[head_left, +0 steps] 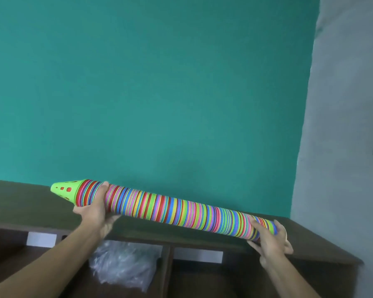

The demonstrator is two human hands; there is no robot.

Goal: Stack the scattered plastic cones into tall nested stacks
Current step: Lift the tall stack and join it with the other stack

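A long nested stack of multicoloured plastic cones [177,209] lies almost level in the air above a dark wooden shelf unit. Its green perforated tip [64,190] points left, and the wide end is at the lower right. My left hand [95,208] grips the stack just behind the tip, thumb over the top. My right hand [269,239] grips the wide end, fingers curled under and around it.
The dark wooden shelf top [19,203] runs beneath the stack against a teal wall [149,82]. A grey wall [349,125] stands at the right. A crumpled clear plastic bag [123,263] sits in an open compartment below.
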